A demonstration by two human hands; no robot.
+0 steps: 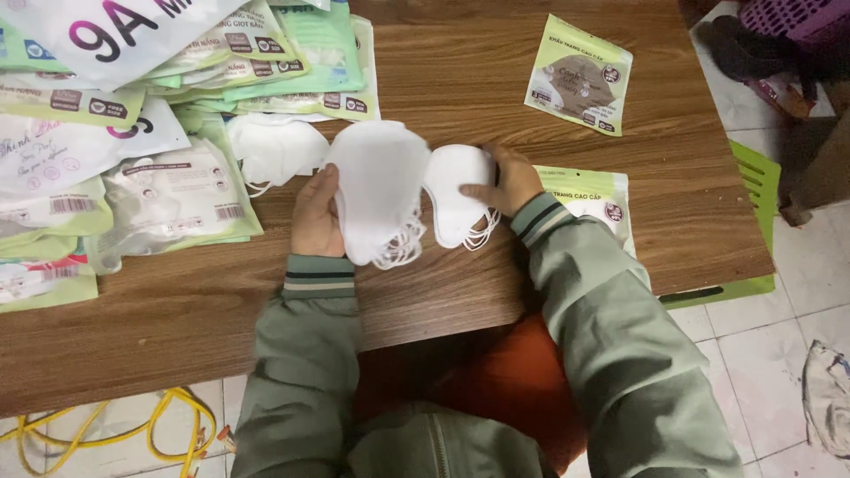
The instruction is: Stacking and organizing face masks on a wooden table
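My left hand (317, 215) is closed around a stack of white face masks (379, 202), thumb on the near side, fingers hidden behind; the ear loops dangle from the bottom edge just above my sleeve cuff. My right hand (503, 184) grips a smaller bunch of masks (456, 196), fingers curled over the top, its loops hanging down too. The two bunches touch in the middle, held just above the worktop (460, 80), close to its near edge.

Just right of my right wrist lies a green-and-white pouch (591, 196), partly under my sleeve. It looks flat, and I would judge it is not yet filled, though I cannot tell for sure. A second pouch (579, 74), with a brown mask pictured on it, lies well apart at the far right of the worktop.

To the left, a few loose white masks (276, 149) rest beside my left hand, not bagged. Beyond them a big pile of packets (168, 190) covers the far left corner, overlapping one another; these seem to be finished packs. So a good share looks packed, while the masks in my hands and the loose ones are not.

Under the worktop's left end a yellow cable (133, 425) lies coiled on the tile floor.
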